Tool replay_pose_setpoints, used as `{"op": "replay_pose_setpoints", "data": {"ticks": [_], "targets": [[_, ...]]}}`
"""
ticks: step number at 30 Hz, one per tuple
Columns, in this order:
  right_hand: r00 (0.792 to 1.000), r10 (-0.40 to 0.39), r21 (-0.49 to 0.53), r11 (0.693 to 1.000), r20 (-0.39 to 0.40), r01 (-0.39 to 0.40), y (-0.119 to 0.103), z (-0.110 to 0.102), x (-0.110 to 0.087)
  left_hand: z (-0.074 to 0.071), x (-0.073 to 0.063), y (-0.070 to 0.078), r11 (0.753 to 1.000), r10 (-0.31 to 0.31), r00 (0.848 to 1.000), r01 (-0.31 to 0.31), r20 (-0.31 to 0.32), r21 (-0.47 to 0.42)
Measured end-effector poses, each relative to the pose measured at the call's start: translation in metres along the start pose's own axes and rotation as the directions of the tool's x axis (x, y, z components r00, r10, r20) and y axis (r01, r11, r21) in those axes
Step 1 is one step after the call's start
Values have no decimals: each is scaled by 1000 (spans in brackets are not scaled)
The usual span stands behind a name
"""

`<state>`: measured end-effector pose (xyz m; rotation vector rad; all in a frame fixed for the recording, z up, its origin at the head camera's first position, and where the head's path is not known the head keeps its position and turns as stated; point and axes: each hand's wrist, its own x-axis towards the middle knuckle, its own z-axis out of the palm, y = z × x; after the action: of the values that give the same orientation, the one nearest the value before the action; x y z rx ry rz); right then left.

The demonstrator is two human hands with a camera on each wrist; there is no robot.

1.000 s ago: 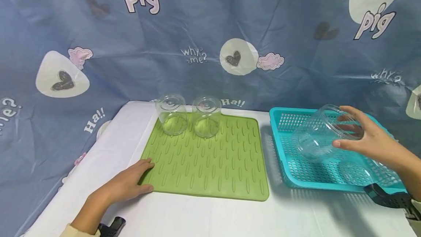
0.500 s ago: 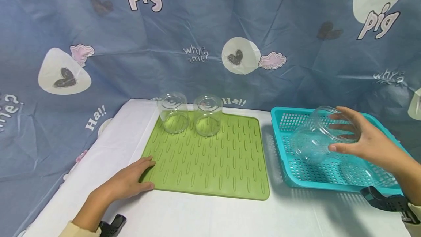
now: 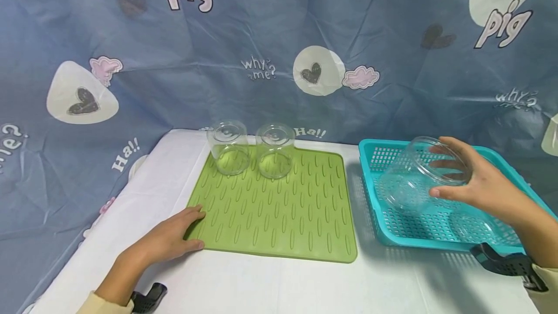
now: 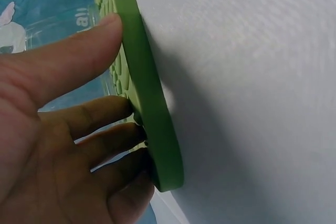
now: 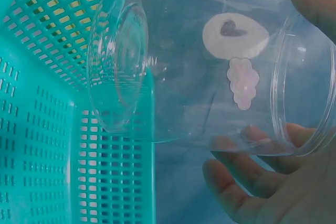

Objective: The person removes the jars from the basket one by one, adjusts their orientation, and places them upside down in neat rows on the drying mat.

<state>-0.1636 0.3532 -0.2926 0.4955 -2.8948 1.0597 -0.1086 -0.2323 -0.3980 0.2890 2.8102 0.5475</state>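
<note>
My right hand (image 3: 479,178) grips a clear plastic jar (image 3: 403,185) near its rim, thumb on the near side and fingers round the far side. The jar tilts over the turquoise basket (image 3: 427,242), base toward the lower left; in the right wrist view its ringed base (image 5: 123,61) overlaps the basket's wall. At the near left corner of the green ridged mat (image 3: 279,217), my left hand (image 3: 167,236) rests with relaxed fingers. Its thumb and fingertips touch the mat's edge (image 4: 149,93) in the left wrist view.
Two clear jars stand upside down at the mat's back left: one jar (image 3: 229,151) beside another jar (image 3: 275,154). Another clear piece (image 3: 472,227) lies in the basket's near right part. A white cloth (image 3: 279,287) covers the table, and a blue printed curtain (image 3: 270,23) hangs behind it.
My right hand has moved slightly left over the basket, carrying the jar with it. The left hand stays at the mat's corner, and the two jars on the mat are unmoved.
</note>
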Motion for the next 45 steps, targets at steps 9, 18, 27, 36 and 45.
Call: {"op": "replay_pose_setpoints", "data": {"ticks": [9,18,27,36,45], "targets": [[1000,-20,-23,1000,-7,19,-15,-1,5,0,0,2,1000,-9,1000,9,-4,16],[999,-35,-59,998,5,36,-37,4,11,-1,0,2,1000,-3,1000,3,-8,11],[993,-118,-94,989,1,117,-70,10,20,0,-1,1,1000,3,1000,-3,-10,11],[983,-175,-105,978,50,179,-100,19,32,-1,-1,0,1000,6,1000,-6,-13,9],[969,-211,-111,968,125,225,-127,34,47,-1,1,5,1000,-17,1000,17,-2,7]]}}
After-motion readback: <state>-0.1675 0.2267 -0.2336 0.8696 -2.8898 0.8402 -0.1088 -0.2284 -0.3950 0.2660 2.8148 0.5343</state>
